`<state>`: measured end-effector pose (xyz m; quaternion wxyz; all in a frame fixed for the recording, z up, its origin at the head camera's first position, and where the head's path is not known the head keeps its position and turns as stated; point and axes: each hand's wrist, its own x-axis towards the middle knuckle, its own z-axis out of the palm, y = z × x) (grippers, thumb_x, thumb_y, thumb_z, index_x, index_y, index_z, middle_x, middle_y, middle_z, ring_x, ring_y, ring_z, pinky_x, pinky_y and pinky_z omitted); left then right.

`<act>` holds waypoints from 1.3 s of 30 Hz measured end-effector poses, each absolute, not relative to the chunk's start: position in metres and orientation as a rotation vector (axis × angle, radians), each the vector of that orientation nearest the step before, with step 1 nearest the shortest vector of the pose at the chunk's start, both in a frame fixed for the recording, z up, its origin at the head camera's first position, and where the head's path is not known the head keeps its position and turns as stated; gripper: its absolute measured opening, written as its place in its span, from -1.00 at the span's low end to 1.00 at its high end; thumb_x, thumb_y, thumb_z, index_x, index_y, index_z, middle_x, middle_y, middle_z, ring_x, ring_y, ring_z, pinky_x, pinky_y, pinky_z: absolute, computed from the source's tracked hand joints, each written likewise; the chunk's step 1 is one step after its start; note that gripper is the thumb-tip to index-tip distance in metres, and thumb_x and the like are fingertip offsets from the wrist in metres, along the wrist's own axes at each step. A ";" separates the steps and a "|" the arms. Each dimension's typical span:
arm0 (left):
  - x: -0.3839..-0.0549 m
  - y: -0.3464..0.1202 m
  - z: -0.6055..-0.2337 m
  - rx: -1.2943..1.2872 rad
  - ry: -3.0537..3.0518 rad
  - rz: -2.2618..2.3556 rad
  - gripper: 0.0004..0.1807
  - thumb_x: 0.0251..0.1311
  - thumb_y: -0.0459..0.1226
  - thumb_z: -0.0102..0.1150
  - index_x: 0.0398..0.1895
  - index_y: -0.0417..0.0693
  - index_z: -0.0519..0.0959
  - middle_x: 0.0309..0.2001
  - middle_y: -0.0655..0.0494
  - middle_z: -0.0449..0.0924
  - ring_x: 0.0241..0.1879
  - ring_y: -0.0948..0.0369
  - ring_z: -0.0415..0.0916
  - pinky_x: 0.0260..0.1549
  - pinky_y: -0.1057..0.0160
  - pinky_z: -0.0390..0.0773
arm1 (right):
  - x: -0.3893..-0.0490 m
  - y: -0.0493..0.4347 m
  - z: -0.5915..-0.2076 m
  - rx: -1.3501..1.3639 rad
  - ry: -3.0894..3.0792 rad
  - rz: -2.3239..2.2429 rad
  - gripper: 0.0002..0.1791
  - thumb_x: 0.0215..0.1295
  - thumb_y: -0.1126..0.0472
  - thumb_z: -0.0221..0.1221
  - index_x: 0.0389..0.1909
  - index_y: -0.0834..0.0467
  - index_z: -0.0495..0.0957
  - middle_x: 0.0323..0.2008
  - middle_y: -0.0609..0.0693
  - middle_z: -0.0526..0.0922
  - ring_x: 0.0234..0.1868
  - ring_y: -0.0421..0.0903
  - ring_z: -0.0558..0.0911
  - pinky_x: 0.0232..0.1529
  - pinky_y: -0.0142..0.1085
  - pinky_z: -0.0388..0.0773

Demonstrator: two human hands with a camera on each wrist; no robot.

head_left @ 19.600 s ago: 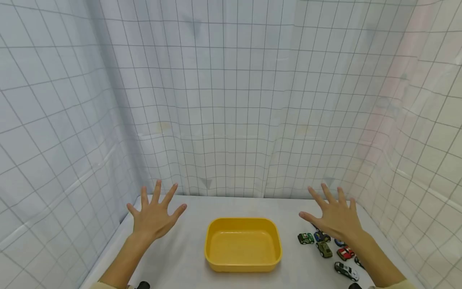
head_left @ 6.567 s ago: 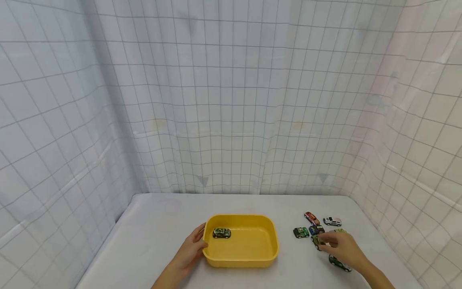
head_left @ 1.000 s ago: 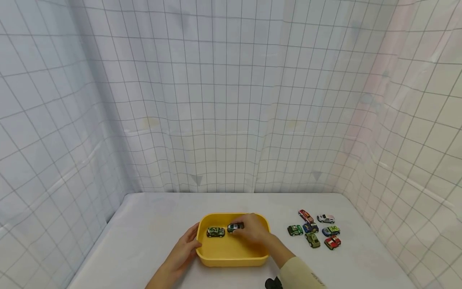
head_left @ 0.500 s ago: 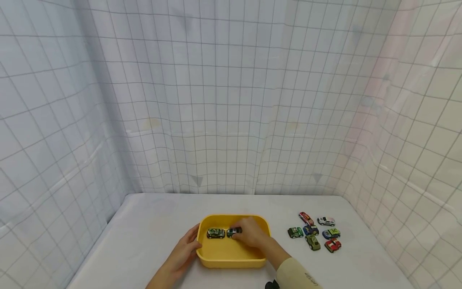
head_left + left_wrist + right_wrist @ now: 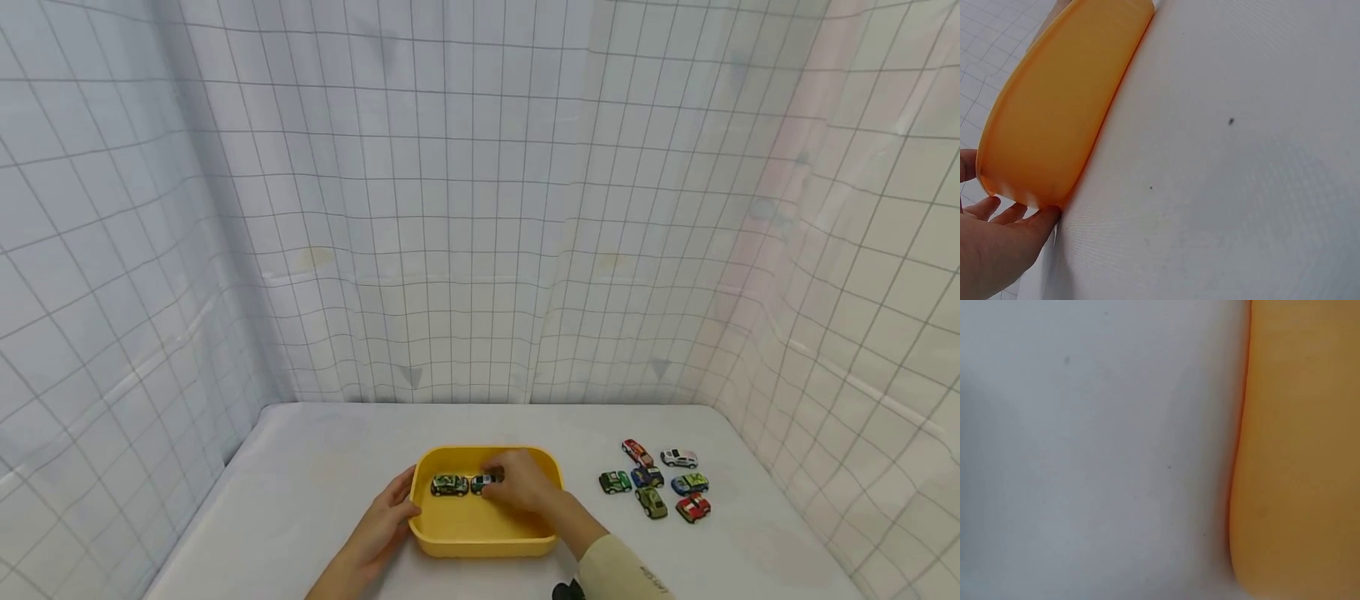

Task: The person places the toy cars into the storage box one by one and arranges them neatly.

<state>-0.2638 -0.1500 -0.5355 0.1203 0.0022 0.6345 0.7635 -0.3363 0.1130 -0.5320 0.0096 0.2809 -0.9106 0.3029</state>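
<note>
A yellow plastic tray [image 5: 483, 548] stands on the white table in the head view. My left hand [image 5: 381, 527] grips its left end, thumb over the rim and fingers against the outer wall; the left wrist view shows those fingers [image 5: 1013, 215] under the tray's end. Inside, a green camouflage toy car [image 5: 449, 485] sits near the left wall. Just right of it, my right hand [image 5: 525, 483] pinches a dark green and white toy car [image 5: 482, 483], whose right end is covered by the fingers. The right wrist view holds only the tray's outer wall [image 5: 1297, 450] and tabletop.
Several toy cars lie loosely grouped on the table right of the tray, among them a red car [image 5: 693, 507], an olive car [image 5: 651, 502] and a white car [image 5: 678, 458]. A white gridded curtain [image 5: 465, 250] encloses the back and sides.
Over the last second my right hand has lowered the dark green and white car and shifted it slightly left, close to the camouflage car. My left hand keeps its place on the tray.
</note>
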 end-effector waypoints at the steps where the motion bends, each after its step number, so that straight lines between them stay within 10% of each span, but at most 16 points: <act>1: -0.264 -0.150 -0.535 0.005 1.854 2.231 -0.14 0.27 -0.55 -0.01 0.64 -0.30 -0.05 0.60 -0.39 -0.16 0.53 -0.29 -0.03 0.36 -0.15 0.38 | -0.336 0.114 -0.531 0.863 -2.849 0.966 -0.61 0.24 0.16 0.48 0.05 0.22 0.76 -0.04 -0.03 0.78 -0.01 -0.14 0.71 0.00 -0.28 0.69; 39: -0.264 -0.147 -0.545 -0.042 1.826 2.282 -0.12 0.24 -0.50 0.00 0.65 -0.28 -0.03 0.62 -0.31 -0.14 0.53 -0.21 0.01 0.35 -0.04 0.41 | -0.320 0.178 -0.495 0.796 -2.759 0.990 -0.67 0.29 0.25 0.43 0.05 0.26 0.75 -0.05 0.03 0.77 -0.04 -0.03 0.71 0.05 -0.11 0.71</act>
